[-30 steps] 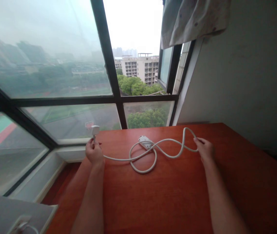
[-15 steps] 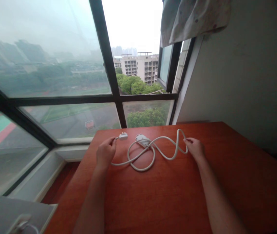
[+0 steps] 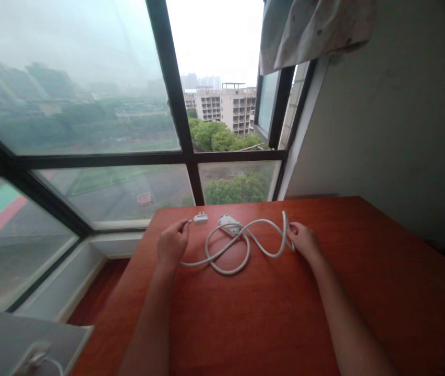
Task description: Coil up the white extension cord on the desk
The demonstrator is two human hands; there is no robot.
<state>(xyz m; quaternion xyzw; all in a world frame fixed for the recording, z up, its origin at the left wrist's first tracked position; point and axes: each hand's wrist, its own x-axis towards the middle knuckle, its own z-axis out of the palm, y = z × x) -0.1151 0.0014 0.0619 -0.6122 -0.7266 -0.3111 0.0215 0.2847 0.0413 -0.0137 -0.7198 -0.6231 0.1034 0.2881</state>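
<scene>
A white power cord point(image 3: 228, 272) lies in loose loops on the reddish-brown table point(image 3: 253, 324). Its white plug point(image 3: 200, 218), prongs pointing up and away, sticks out past the fingertips of my left hand point(image 3: 172, 244), which pinches the cord just behind it. Farther back, between my hands, rests a white power strip point(image 3: 229, 224), partly crossed by the cord. On the right, my right hand point(image 3: 303, 239) is closed in a pinch on a raised bend of the same cord. Part of that bend is hidden by my fingers.
Dark-framed windows point(image 3: 136, 160) stand behind the table's far edge. At the upper right hangs a pale curtain point(image 3: 316, 34) beside the grey wall point(image 3: 394, 125). A wall socket point(image 3: 36, 357) with a white cord plugged in shows at the lower left.
My right hand has moved left with its bend of cord, so the loop there looks narrower. My left hand and the plug have shifted only slightly right.
</scene>
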